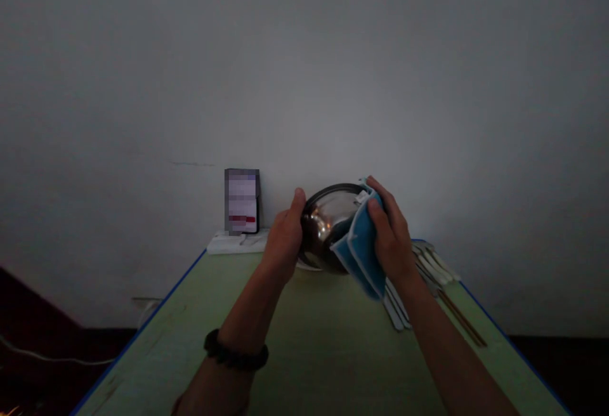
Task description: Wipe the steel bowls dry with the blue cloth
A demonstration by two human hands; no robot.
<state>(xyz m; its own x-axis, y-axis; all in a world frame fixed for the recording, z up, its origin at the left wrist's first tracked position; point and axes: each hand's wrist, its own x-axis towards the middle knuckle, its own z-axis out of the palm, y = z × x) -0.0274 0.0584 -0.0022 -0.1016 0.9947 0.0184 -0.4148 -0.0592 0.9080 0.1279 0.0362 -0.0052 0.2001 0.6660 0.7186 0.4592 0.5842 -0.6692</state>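
A shiny metal bowl is held up on its side above the far part of the table, its rounded surface facing me. My left hand grips its left rim, thumb on top. On the opposite side, my right hand is closed around a folded blue cloth with pale edges, which presses against the bowl's right side. The cloth hides that part of the rim. Behind and under the bowl, a bit of something white shows; I cannot make out what it is.
A phone leans upright against the wall on a white block. To the right lie several pale-handled utensils, grey flat-handled pieces and brown chopsticks. The green table has blue edges and meets the wall.
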